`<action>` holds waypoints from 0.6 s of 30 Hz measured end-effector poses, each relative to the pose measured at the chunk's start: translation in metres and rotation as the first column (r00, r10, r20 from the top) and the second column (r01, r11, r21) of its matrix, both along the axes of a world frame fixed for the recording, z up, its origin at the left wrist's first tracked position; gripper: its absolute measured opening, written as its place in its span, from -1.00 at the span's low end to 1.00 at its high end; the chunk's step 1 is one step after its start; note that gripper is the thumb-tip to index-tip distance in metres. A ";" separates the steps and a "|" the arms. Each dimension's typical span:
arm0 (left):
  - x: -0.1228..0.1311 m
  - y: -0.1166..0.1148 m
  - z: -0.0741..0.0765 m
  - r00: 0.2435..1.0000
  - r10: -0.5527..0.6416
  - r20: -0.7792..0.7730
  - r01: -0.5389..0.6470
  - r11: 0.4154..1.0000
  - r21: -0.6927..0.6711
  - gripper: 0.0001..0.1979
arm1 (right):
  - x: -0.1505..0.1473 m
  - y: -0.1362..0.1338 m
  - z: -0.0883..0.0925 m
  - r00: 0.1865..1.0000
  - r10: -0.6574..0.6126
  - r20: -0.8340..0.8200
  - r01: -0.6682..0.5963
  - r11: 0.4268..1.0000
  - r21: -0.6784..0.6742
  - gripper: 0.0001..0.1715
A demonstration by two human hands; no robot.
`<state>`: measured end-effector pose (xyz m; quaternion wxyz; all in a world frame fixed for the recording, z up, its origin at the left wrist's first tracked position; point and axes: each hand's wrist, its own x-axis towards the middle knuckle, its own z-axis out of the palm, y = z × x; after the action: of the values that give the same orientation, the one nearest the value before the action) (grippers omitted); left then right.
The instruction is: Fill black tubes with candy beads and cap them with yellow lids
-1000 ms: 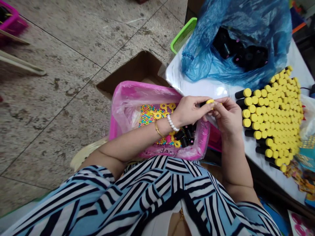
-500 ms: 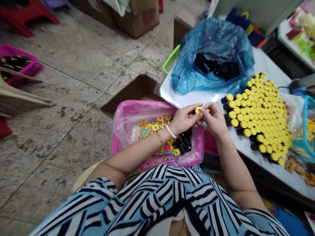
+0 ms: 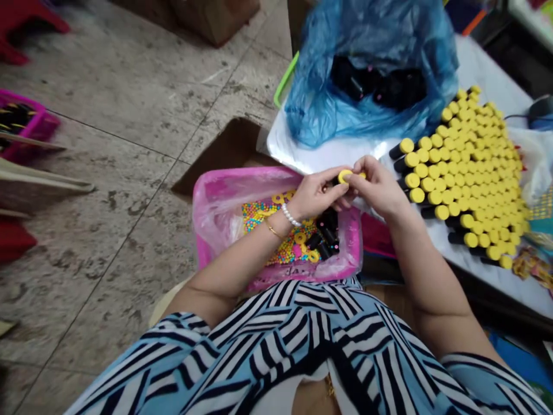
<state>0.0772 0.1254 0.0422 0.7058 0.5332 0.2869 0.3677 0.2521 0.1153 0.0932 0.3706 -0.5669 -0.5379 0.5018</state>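
Note:
Over the pink basin [image 3: 276, 173], my left hand [image 3: 317, 193] is closed round a small black tube with a yellow top [image 3: 344, 176]. The thumb and fingers of my right hand [image 3: 375, 187] are pinched together against that top. A bit of yellow [image 3: 362, 174] shows between my right fingers; its shape is mostly hidden. Inside the plastic-lined basin lie many small coloured beads [image 3: 254, 216], several yellow rings [image 3: 300, 237] and loose black tubes [image 3: 327, 235]. To the right, many black tubes with yellow caps [image 3: 466, 167] are packed together on the white table [image 3: 298, 158].
A blue plastic bag [image 3: 311, 115] holding black parts [image 3: 380, 86] stands at the table's far end. An open cardboard box [image 3: 224, 150] sits beyond the basin. Another pink basket [image 3: 30, 129] is on the floor at far left, near a red stool [image 3: 26, 29].
The tube's top showed a ring with a dark centre; now it looks solid yellow. Both hands stay together at the tube. The camera view has shifted slightly.

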 end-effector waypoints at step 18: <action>0.011 0.002 0.013 0.991 0.090 0.102 -0.051 0.942 -0.330 -0.70 | 0.001 -0.016 -0.022 0.939 -0.184 -0.292 0.191 0.982 -0.007 -0.51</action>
<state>0.0880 0.1274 0.0549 0.7862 0.3760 0.3215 0.3704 0.2533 0.0997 0.0717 0.4979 -0.5315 -0.4265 0.5364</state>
